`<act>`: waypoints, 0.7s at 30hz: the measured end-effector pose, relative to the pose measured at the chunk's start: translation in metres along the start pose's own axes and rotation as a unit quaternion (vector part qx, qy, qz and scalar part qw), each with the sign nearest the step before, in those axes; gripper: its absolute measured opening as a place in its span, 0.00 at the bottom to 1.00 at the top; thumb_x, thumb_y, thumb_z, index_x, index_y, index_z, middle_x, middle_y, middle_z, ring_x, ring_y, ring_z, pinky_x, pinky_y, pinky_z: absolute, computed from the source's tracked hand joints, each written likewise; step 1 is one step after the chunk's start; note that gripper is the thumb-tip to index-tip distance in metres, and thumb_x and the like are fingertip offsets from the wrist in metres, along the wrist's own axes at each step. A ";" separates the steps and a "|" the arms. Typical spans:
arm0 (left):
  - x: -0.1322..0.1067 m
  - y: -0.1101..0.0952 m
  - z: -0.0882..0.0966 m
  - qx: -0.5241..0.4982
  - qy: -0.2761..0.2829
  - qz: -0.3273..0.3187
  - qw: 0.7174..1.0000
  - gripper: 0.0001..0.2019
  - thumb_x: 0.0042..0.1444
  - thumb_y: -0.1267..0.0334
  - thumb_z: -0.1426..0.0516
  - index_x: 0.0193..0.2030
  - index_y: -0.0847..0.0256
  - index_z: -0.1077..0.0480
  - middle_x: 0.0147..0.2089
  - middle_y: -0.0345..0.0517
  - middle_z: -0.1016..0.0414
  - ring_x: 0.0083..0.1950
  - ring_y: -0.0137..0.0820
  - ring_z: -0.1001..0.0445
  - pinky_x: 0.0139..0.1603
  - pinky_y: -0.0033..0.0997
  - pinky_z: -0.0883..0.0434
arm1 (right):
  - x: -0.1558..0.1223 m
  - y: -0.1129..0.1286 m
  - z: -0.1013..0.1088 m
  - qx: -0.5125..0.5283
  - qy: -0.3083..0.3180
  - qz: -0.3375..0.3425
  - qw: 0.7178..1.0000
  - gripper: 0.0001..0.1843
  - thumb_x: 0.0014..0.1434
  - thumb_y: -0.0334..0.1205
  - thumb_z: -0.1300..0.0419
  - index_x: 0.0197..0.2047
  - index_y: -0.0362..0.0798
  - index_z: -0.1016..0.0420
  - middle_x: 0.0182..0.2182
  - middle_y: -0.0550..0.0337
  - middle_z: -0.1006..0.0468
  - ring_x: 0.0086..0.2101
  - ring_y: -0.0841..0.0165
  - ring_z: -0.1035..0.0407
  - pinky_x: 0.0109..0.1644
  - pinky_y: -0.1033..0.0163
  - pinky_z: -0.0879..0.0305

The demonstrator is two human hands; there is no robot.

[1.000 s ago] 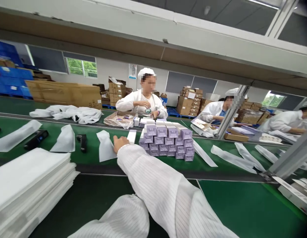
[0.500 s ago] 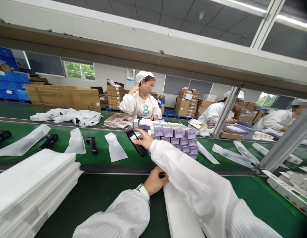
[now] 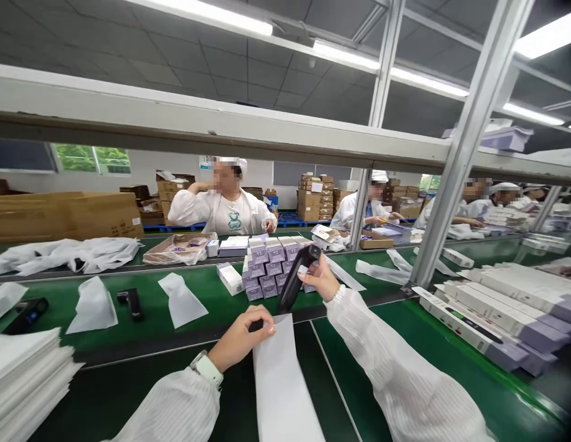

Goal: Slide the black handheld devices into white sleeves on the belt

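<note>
My left hand (image 3: 246,334) pinches the top edge of a long white sleeve bag (image 3: 283,380) that lies toward me over the dark green surface. In my right hand (image 3: 321,279) is a black handheld device (image 3: 295,283) with a curved body, tilted with its lower end just above the bag's upper edge. Whether that end has entered the bag, I cannot tell. Just behind the device stands a stack of small purple and white boxes (image 3: 267,270), partly hidden by it.
A pile of white bags (image 3: 25,380) lies at the left. On the green belt (image 3: 142,344) are loose bags and black devices (image 3: 131,302). Long white boxes (image 3: 497,319) are stacked at the right, beside a metal post (image 3: 455,159). Co-workers sit across the belt.
My right hand has brought the black device back from the belt to the white bag's upper edge. My left hand still grips the bag. The view has turned to the right.
</note>
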State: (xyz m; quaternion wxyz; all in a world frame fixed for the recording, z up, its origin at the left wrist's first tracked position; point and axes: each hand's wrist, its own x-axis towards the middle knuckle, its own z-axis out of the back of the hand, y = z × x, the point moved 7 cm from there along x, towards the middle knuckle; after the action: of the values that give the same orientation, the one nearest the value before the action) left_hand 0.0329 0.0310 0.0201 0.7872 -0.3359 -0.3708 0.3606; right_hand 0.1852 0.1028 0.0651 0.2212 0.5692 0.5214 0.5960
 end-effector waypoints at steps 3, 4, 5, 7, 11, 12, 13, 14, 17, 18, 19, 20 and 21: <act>0.002 -0.014 -0.005 -0.004 0.000 -0.007 1.000 0.08 0.51 0.59 0.49 0.26 0.61 0.36 0.30 0.40 0.41 0.36 0.29 0.40 0.39 0.27 0.43 | -0.003 -0.011 -0.010 0.001 0.054 -0.064 0.996 0.40 0.36 0.41 0.35 0.50 0.55 0.52 0.26 0.66 0.33 0.24 0.74 0.35 0.23 0.69 0.37; 0.003 -0.017 -0.007 -0.012 -0.004 -0.004 1.000 0.08 0.51 0.60 0.49 0.26 0.61 0.37 0.30 0.40 0.42 0.35 0.29 0.40 0.38 0.26 0.42 | -0.005 -0.014 -0.014 -0.001 0.068 -0.076 0.995 0.35 0.38 0.43 0.36 0.48 0.54 0.49 0.26 0.66 0.33 0.24 0.74 0.35 0.24 0.68 0.37; 0.005 -0.021 -0.007 -0.021 -0.010 0.001 1.000 0.08 0.52 0.60 0.49 0.26 0.61 0.37 0.30 0.39 0.43 0.35 0.28 0.40 0.37 0.26 0.42 | -0.007 -0.015 -0.017 -0.001 0.076 -0.078 0.994 0.31 0.39 0.45 0.37 0.46 0.53 0.46 0.26 0.65 0.33 0.25 0.74 0.35 0.26 0.68 0.37; 0.008 -0.026 -0.006 -0.045 -0.032 0.010 0.998 0.08 0.52 0.60 0.49 0.26 0.61 0.38 0.30 0.39 0.43 0.33 0.27 0.40 0.36 0.25 0.41 | -0.012 -0.015 -0.023 -0.007 0.102 -0.063 0.993 0.25 0.39 0.46 0.37 0.41 0.51 0.40 0.28 0.65 0.33 0.29 0.74 0.35 0.32 0.66 0.37; 0.016 -0.038 0.006 -0.081 -0.113 0.022 0.990 0.07 0.51 0.60 0.48 0.27 0.60 0.37 0.38 0.42 0.42 0.43 0.30 0.39 0.40 0.25 0.40 | -0.026 -0.017 -0.044 -0.039 0.266 -0.088 0.959 0.24 0.38 0.53 0.39 0.34 0.43 0.32 0.34 0.58 0.32 0.38 0.68 0.37 0.42 0.62 0.42; 0.017 -0.042 0.011 -0.089 -0.137 0.020 0.986 0.07 0.50 0.60 0.47 0.27 0.60 0.37 0.41 0.43 0.43 0.47 0.32 0.41 0.42 0.26 0.40 | -0.030 -0.016 -0.047 -0.028 0.292 -0.103 0.950 0.26 0.39 0.56 0.42 0.35 0.43 0.31 0.37 0.56 0.32 0.39 0.67 0.37 0.42 0.62 0.42; 0.017 -0.046 0.015 -0.094 -0.158 0.018 0.983 0.07 0.49 0.59 0.47 0.27 0.59 0.37 0.44 0.43 0.44 0.51 0.34 0.43 0.43 0.26 0.40 | -0.032 -0.015 -0.047 -0.002 0.297 -0.112 0.948 0.28 0.41 0.58 0.44 0.38 0.44 0.31 0.40 0.54 0.33 0.41 0.66 0.38 0.42 0.61 0.42; 0.018 -0.051 0.019 -0.098 -0.175 0.016 0.980 0.07 0.49 0.58 0.47 0.27 0.59 0.36 0.47 0.44 0.45 0.53 0.35 0.45 0.44 0.27 0.40 | -0.034 -0.013 -0.046 0.034 0.287 -0.117 0.950 0.29 0.43 0.58 0.46 0.43 0.46 0.34 0.42 0.54 0.34 0.42 0.66 0.38 0.41 0.61 0.41; 0.019 -0.068 0.026 -0.087 -0.202 -0.007 0.975 0.08 0.49 0.57 0.47 0.28 0.59 0.36 0.49 0.44 0.45 0.56 0.36 0.47 0.45 0.28 0.40 | -0.048 -0.024 -0.052 0.125 0.273 -0.146 0.943 0.36 0.41 0.53 0.41 0.53 0.55 0.46 0.42 0.57 0.34 0.41 0.68 0.37 0.40 0.62 0.40; 0.019 -0.071 0.027 -0.070 -0.208 -0.019 0.975 0.08 0.49 0.57 0.47 0.28 0.59 0.36 0.48 0.44 0.44 0.55 0.36 0.47 0.46 0.27 0.40 | -0.057 -0.035 -0.058 0.130 0.287 -0.171 0.934 0.38 0.38 0.49 0.37 0.52 0.55 0.46 0.40 0.58 0.32 0.39 0.69 0.36 0.40 0.62 0.40; 0.018 -0.073 0.028 -0.048 -0.219 -0.028 0.974 0.07 0.49 0.57 0.47 0.28 0.58 0.36 0.47 0.43 0.43 0.55 0.35 0.45 0.46 0.27 0.40 | -0.066 -0.048 -0.063 0.123 0.299 -0.196 0.926 0.38 0.35 0.45 0.35 0.51 0.53 0.43 0.37 0.59 0.31 0.37 0.70 0.35 0.40 0.62 0.40; 0.015 -0.070 0.030 -0.020 -0.244 -0.034 0.969 0.07 0.50 0.58 0.48 0.28 0.58 0.35 0.46 0.43 0.43 0.54 0.34 0.44 0.47 0.27 0.41 | -0.073 -0.061 -0.067 0.108 0.298 -0.218 0.923 0.36 0.33 0.41 0.33 0.48 0.51 0.39 0.35 0.60 0.30 0.35 0.71 0.34 0.40 0.62 0.40; 0.011 -0.064 0.033 0.012 -0.283 -0.032 0.958 0.07 0.51 0.58 0.49 0.30 0.58 0.35 0.46 0.43 0.43 0.53 0.34 0.43 0.47 0.27 0.41 | -0.077 -0.074 -0.068 0.092 0.281 -0.233 0.926 0.33 0.33 0.39 0.33 0.45 0.49 0.36 0.33 0.60 0.30 0.33 0.71 0.34 0.40 0.63 0.40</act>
State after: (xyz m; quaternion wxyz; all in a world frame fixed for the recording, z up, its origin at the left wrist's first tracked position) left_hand 0.0307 0.0154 0.0912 0.6651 -0.1980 -0.5847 0.4200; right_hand 0.1186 0.0383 -0.0206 0.1447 0.2588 0.7323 0.6130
